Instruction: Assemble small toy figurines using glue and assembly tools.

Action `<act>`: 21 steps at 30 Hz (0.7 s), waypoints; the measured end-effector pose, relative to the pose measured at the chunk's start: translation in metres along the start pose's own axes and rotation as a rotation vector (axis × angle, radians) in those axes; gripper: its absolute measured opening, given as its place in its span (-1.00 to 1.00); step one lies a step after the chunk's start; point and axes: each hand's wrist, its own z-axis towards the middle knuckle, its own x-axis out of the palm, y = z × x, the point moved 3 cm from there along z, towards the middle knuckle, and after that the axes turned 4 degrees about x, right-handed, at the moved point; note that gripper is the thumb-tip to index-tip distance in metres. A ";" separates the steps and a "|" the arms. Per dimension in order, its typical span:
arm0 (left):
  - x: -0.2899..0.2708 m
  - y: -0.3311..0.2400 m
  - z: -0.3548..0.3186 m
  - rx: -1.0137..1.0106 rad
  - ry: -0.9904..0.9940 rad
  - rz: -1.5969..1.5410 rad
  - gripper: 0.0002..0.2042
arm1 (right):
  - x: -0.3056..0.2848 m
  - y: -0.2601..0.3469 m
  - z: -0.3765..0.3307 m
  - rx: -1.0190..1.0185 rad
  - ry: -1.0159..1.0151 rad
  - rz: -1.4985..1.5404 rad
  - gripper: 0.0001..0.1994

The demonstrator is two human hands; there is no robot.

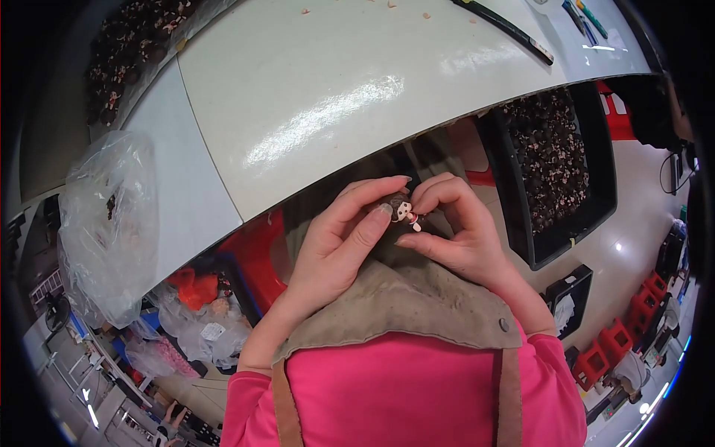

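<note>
"Where's the doll [405,213]?"

"Just off the surface [246,82], clamped in the left hand [346,240]; the right hand [463,227] curls beside it, thumb and forefinger apart (contact unclear)."

"Good grip?"

"I'd pinch gently, steadying the head, leaving its face uncovered."

Busy workshop, factory-style: drab apron [402,298] worn at long white counter [298,97]; black bin [602,141] heaped with small dark and pinkish pieces [547,160] nearby; clear plastic bag [112,223] at counter's edge; red stools [617,339] in row, another person [633,372] beyond.
</note>
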 end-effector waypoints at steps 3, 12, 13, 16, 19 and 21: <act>0.002 0.000 0.001 -0.014 -0.002 -0.076 -0.69 | 0.001 -0.001 0.000 0.040 0.044 0.026 -0.60; 0.003 0.003 0.000 -0.018 -0.035 -0.104 -0.69 | 0.001 -0.008 -0.002 0.076 0.024 0.069 -0.57; 0.004 0.002 -0.001 -0.016 -0.034 -0.102 -0.69 | 0.001 -0.008 -0.002 0.071 0.030 0.064 -0.58; 0.003 0.002 0.001 -0.026 -0.041 -0.082 -0.70 | 0.000 -0.007 0.000 0.067 0.028 0.055 -0.58; 0.003 0.002 0.000 -0.023 -0.039 -0.051 -0.70 | 0.000 -0.006 0.000 0.042 0.029 0.017 -0.59; 0.003 0.002 -0.001 -0.044 -0.038 0.007 -0.70 | -0.001 -0.005 -0.001 0.039 0.026 0.002 -0.59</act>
